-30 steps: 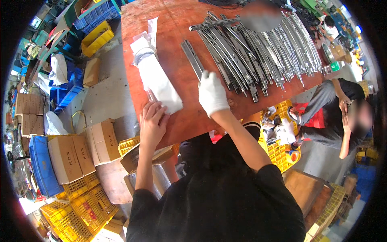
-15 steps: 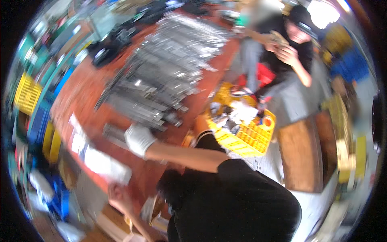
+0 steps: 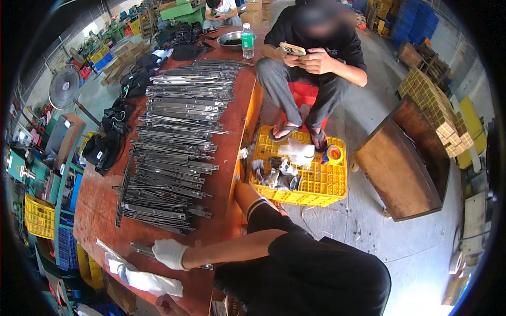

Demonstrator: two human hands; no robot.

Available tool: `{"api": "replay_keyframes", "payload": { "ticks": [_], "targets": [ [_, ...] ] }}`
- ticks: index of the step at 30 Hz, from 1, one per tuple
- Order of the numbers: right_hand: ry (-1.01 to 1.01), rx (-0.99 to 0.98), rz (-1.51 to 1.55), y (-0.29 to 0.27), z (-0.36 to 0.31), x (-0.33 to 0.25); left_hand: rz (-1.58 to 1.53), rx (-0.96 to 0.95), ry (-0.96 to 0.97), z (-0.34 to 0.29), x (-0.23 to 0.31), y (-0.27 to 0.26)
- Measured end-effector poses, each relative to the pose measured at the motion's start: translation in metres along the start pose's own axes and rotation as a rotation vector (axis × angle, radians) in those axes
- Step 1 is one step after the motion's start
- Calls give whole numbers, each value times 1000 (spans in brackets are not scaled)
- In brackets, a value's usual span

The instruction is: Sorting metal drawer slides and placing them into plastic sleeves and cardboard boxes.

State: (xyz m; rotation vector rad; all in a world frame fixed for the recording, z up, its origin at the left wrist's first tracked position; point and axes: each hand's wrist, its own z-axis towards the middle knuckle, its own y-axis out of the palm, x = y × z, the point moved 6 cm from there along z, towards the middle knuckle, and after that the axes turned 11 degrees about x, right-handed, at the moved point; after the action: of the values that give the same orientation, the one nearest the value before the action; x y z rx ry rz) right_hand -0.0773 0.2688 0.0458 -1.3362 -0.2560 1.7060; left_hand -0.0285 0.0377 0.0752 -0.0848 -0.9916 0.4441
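Note:
My right hand (image 3: 169, 254), in a white glove, is closed over a slim metal rail (image 3: 141, 249) lying on the red tabletop (image 3: 100, 210). The rail's ends show on both sides of the glove. At the lower edge, my bare left hand (image 3: 167, 305) is partly cut off, its fingers curled; anything in them is hidden. Just above that hand lies a long white plastic wrapper (image 3: 153, 282). Farther up the table, several similar metal rails (image 3: 176, 137) form a long, dense row, side by side.
Black bags (image 3: 105, 145) line the table's far left side. A bottle (image 3: 247, 42) and metal bowl (image 3: 230, 38) stand at the back. To the right, a person holding a phone (image 3: 293, 49) sits with feet on a yellow crate (image 3: 316, 184). A wooden box (image 3: 392, 174) stands farther right.
The view has swung and steadied, so the table and rails appear sharper and shifted. My gloved hand remains at the single rail; my bare hand now shows lower, near the edge.

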Motion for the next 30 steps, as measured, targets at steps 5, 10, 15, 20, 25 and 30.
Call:
{"api": "replay_keyframes", "payload": {
  "ticks": [5,10,15,20,25,30],
  "targets": [
    [-3,78,-267,17,-14,5,79,-48,15,6,2,4],
    [52,101,-166,9,-8,-4,139,-38,55,2,22,15],
    [-12,177,-185,21,-20,-24,172,15,53,-5,11,9],
    [45,91,-307,42,-19,-16,85,72,-5,-6,11,20],
    [75,96,-318,35,-14,-18,72,-29,13,-7,10,24],
    [142,-130,200,2,-7,-3,-56,11,-111,-4,-1,24]
  ]
}}
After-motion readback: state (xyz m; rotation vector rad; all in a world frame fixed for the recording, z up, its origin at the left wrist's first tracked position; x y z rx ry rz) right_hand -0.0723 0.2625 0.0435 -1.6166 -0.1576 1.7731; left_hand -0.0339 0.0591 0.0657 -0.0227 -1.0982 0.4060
